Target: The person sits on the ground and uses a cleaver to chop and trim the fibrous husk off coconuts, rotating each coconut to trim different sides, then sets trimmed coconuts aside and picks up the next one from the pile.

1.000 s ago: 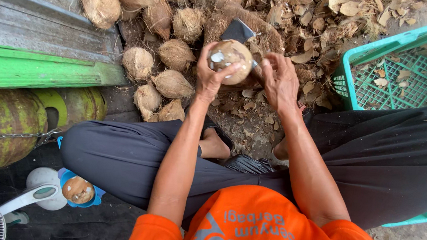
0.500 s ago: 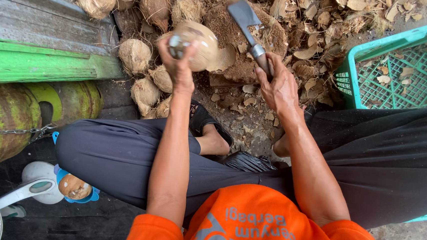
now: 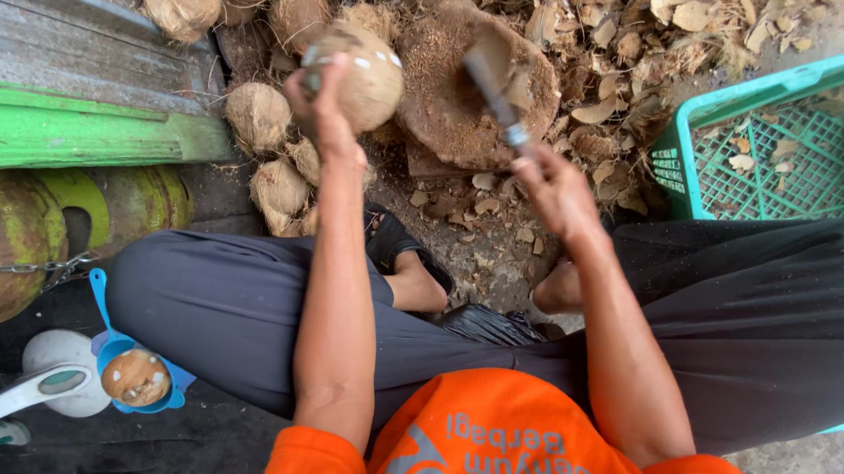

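My left hand (image 3: 320,111) grips a round brown coconut (image 3: 362,72) and holds it up above the pile of husked coconuts (image 3: 257,115). My right hand (image 3: 556,189) is closed on the handle of a cleaver (image 3: 492,88), its blade blurred and tilted over a worn wooden chopping block (image 3: 457,91). The cleaver is apart from the coconut, to its right. My legs in dark trousers are crossed below, with bare feet near the block.
A teal plastic crate (image 3: 775,143) stands at the right with husk chips inside. Husk scraps litter the ground behind the block. A green board (image 3: 72,138) and a green gas cylinder (image 3: 17,228) lie at left. A blue scoop (image 3: 135,377) holds a coconut piece.
My left hand has carried the coconut left and away from the cleaver. The right hand swung the cleaver off the coconut and down toward the chopping block.
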